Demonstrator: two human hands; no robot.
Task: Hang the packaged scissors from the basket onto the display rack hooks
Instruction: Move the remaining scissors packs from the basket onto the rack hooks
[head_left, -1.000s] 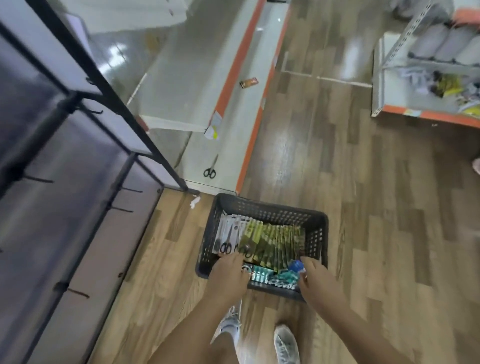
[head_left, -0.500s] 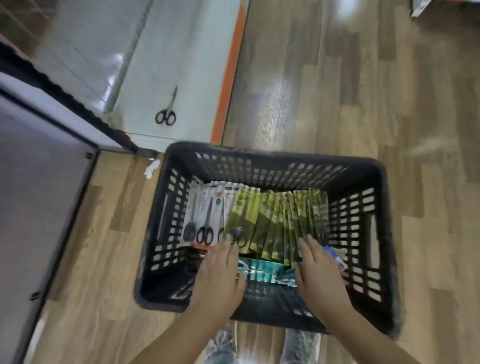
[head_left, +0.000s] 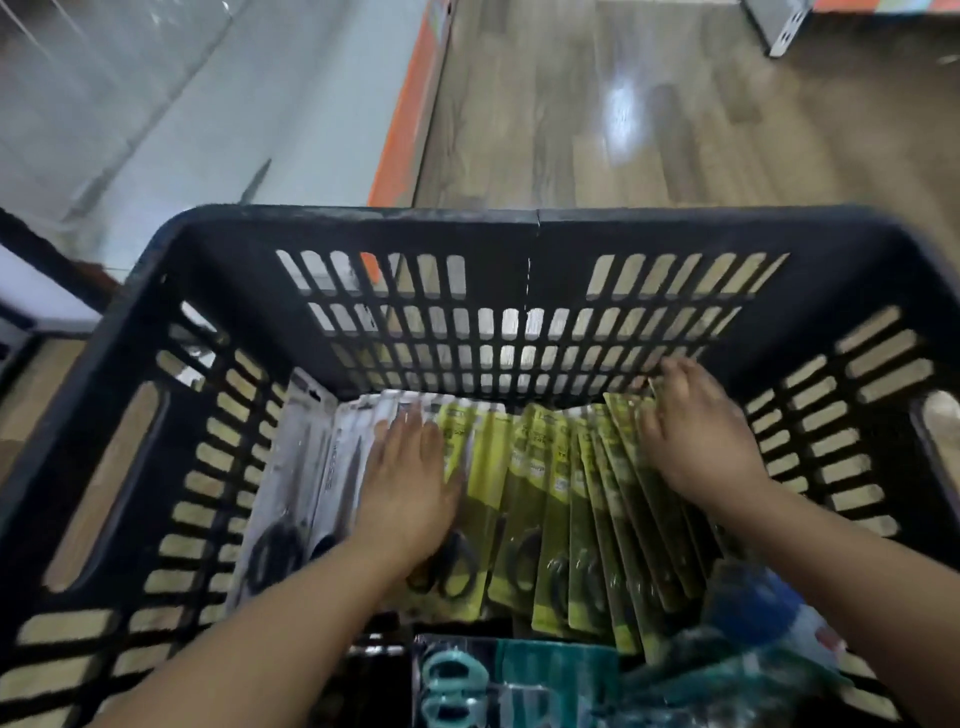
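Down in the black slotted plastic basket (head_left: 436, 322), a row of yellow-green carded scissor packs (head_left: 587, 519) stands on edge, leaning like filed cards, hang-tab ends up toward the far wall and black handle loops down at the near end. Their long axes run front to back, away from the person. There is printing on the cards, but it's too blurred to read. Left of them sit grey-white carded scissor packs (head_left: 306, 483), same lie. Nearest the camera, a teal-handled pair of scissors in a clear pack (head_left: 452, 686) lies flat, with a blue-capped item (head_left: 753, 608) at the right.

The left hand (head_left: 410, 483) lies flat, fingers spread, pressed on the packs where grey meets green, not closed on anything. The right hand (head_left: 696, 431) curls its fingers over the top edges of the rightmost green cards; whether it grips one, I cannot tell.

The basket sits on a brown wood-plank floor (head_left: 623, 119). Beyond it lies a pale grey shelf base with an orange edge strip (head_left: 410, 104).
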